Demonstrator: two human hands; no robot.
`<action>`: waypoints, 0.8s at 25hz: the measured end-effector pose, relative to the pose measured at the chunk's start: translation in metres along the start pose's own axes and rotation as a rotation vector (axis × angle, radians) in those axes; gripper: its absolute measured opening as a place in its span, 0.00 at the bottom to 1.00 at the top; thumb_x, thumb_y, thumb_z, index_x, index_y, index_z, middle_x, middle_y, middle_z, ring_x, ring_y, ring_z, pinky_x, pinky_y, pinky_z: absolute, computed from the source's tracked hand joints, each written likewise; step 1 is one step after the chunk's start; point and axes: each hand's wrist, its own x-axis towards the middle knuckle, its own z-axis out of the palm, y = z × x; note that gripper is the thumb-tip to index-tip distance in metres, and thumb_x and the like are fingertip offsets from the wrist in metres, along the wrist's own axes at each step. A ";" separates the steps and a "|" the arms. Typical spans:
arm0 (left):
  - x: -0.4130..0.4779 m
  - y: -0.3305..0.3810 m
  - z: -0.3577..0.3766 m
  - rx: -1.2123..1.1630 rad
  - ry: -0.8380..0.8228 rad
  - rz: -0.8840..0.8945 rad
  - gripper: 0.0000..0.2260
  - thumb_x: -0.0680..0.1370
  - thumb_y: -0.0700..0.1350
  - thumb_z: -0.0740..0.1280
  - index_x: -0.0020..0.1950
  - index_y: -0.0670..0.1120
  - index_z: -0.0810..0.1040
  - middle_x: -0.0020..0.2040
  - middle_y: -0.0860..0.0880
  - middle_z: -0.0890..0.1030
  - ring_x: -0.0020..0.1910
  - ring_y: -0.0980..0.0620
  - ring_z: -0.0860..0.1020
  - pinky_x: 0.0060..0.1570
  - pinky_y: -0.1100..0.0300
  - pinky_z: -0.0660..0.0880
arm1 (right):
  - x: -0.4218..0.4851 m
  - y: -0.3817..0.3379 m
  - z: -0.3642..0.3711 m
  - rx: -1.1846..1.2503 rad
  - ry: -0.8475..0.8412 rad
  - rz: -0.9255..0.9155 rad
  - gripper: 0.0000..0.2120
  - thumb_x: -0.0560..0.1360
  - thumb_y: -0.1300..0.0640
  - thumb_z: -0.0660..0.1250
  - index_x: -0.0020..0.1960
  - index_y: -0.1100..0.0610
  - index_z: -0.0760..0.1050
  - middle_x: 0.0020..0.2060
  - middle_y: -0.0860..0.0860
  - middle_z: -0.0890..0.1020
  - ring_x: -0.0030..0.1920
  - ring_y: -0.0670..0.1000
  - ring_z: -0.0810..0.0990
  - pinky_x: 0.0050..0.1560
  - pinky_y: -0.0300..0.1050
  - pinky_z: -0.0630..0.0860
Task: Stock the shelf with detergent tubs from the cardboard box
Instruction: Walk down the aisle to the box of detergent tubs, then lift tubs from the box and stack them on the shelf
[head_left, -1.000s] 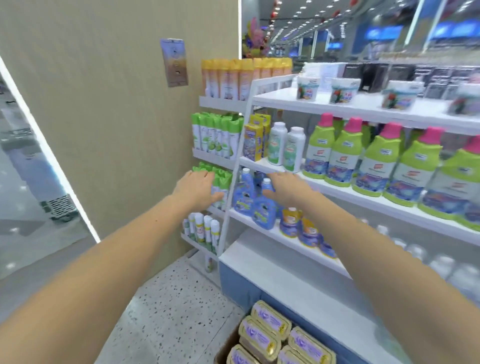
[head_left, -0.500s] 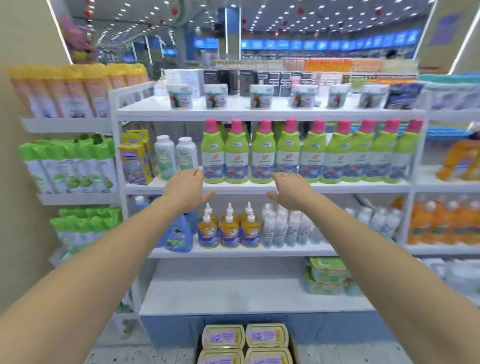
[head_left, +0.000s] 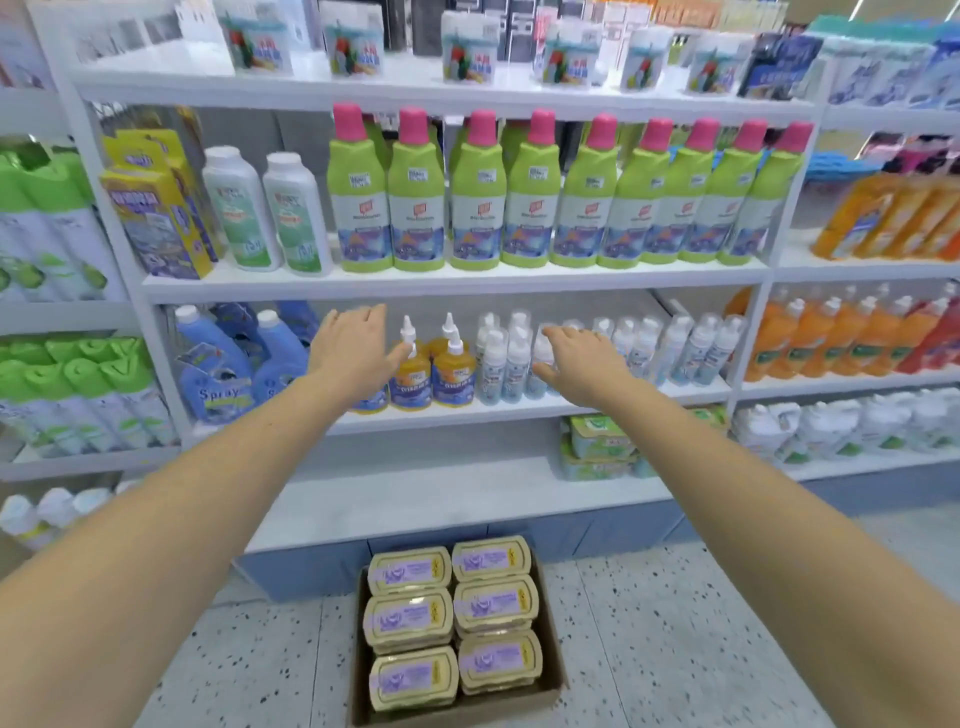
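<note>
Both arms stretched fwd; left hand (head_left: 349, 347) & right hand (head_left: 582, 358) palms down, fingers straight & slightly apart, holding nothing. Six detergent tubs (head_left: 451, 618) sit 2x3 in cardboard box (head_left: 551, 654) on floor, just below bare bottom shelf (head_left: 431, 499).

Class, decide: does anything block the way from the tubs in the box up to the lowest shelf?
Nothing visible does. The detergent tubs lie uncovered in the cardboard box below the lowest shelf, bare at left and middle; green packs occupy only its right end.
</note>
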 end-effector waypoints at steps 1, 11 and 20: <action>-0.002 -0.002 0.015 -0.014 -0.017 -0.015 0.23 0.77 0.53 0.59 0.65 0.38 0.69 0.63 0.37 0.75 0.63 0.39 0.72 0.62 0.48 0.62 | 0.001 0.001 0.014 0.011 -0.011 -0.006 0.26 0.78 0.47 0.56 0.71 0.60 0.61 0.69 0.59 0.70 0.67 0.61 0.69 0.65 0.53 0.63; -0.067 -0.017 0.191 -0.055 -0.215 -0.177 0.26 0.78 0.52 0.58 0.72 0.38 0.61 0.69 0.39 0.70 0.67 0.39 0.68 0.66 0.50 0.59 | -0.007 0.018 0.203 0.161 -0.176 -0.025 0.25 0.79 0.50 0.55 0.71 0.63 0.61 0.67 0.61 0.71 0.65 0.62 0.70 0.64 0.52 0.64; -0.139 -0.045 0.406 -0.153 -0.367 -0.342 0.24 0.78 0.50 0.60 0.69 0.37 0.65 0.67 0.36 0.72 0.66 0.38 0.70 0.64 0.49 0.62 | -0.046 0.029 0.437 0.377 -0.320 0.134 0.24 0.79 0.51 0.56 0.71 0.62 0.62 0.67 0.61 0.72 0.66 0.61 0.70 0.64 0.53 0.67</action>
